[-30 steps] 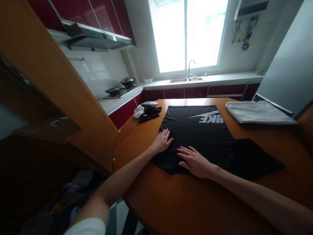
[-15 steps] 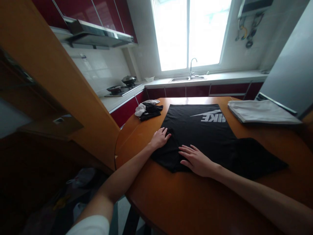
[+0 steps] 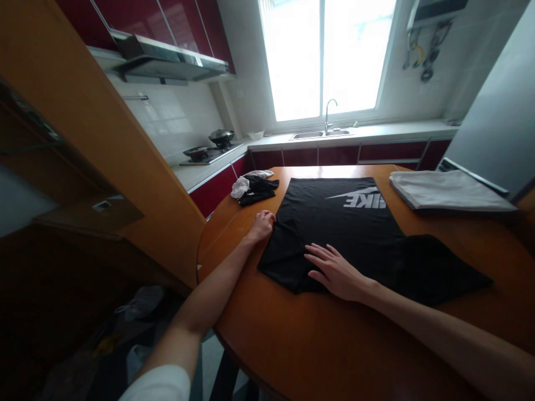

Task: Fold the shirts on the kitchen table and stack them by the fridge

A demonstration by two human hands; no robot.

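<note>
Shirt (image 3: 346, 228) flat, one end near tabletop (image 3: 267, 334)'s far edge. Left-side sleeve (image 3: 279, 259) apparently turned in; right-side sleeve (image 3: 447, 273) spread out, unfolded. Left hand (image 3: 262, 224): fingers curled at shirt's side, pinch uncertain. Right hand (image 3: 337, 274): fingers extended over shirt.

Bare wood along the near edge of the rounded orange-brown wooden table (image 3: 288, 342) leaves passage, though the bare right forearm (image 3: 422, 316) crosses it toward the right. A crumpled black-and-white cloth heap (image 3: 258, 187) obstructs the far left corner; a flat folded white cloth (image 3: 447, 190), the far right.
</note>
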